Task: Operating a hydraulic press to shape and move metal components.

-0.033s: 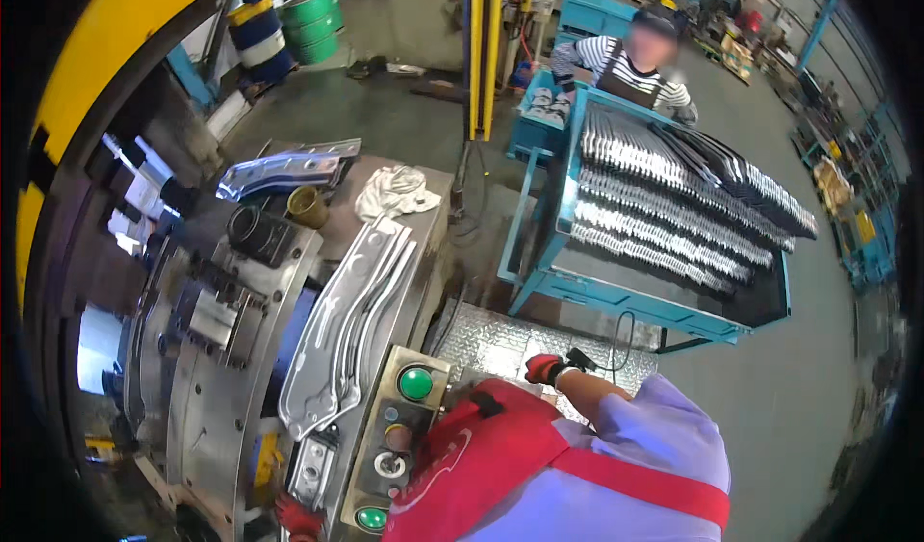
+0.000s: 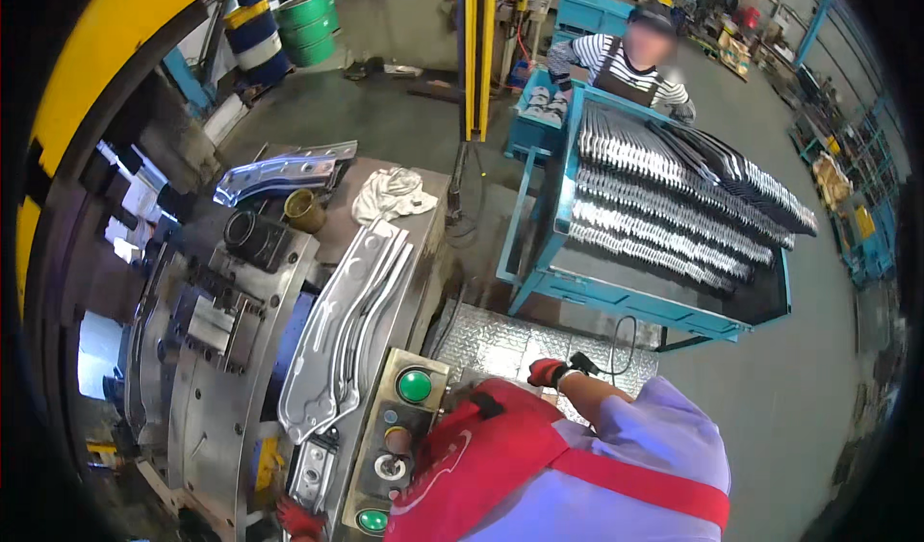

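Note:
My left hand (image 2: pixel 301 520), in a red glove, is at the lower left edge. Its partly cut-off fingers close around the lower end of a small silver metal bracket (image 2: pixel 311 470). Just above the bracket lies a long stamped metal panel (image 2: pixel 332 340) with ribs and holes, which neither hand touches. My right hand (image 2: pixel 547 373), also red-gloved, hangs to the right of my red apron with its fingers curled in. Whatever it may hold is hidden. Between my left hand and my apron stands a control box (image 2: pixel 402 417) with two green buttons.
A press die (image 2: pixel 217 417) fills the left. On the bench behind are a white rag (image 2: pixel 393 195), a small can (image 2: pixel 305 212) and another stamped panel (image 2: pixel 289 171). A blue cart (image 2: pixel 626 296) holds stacked metal parts. Behind it stands a co-worker (image 2: pixel 630 65). A yellow post (image 2: pixel 478 51) rises ahead.
The view has shifted very slightly. My hands and the metal parts keep their places.

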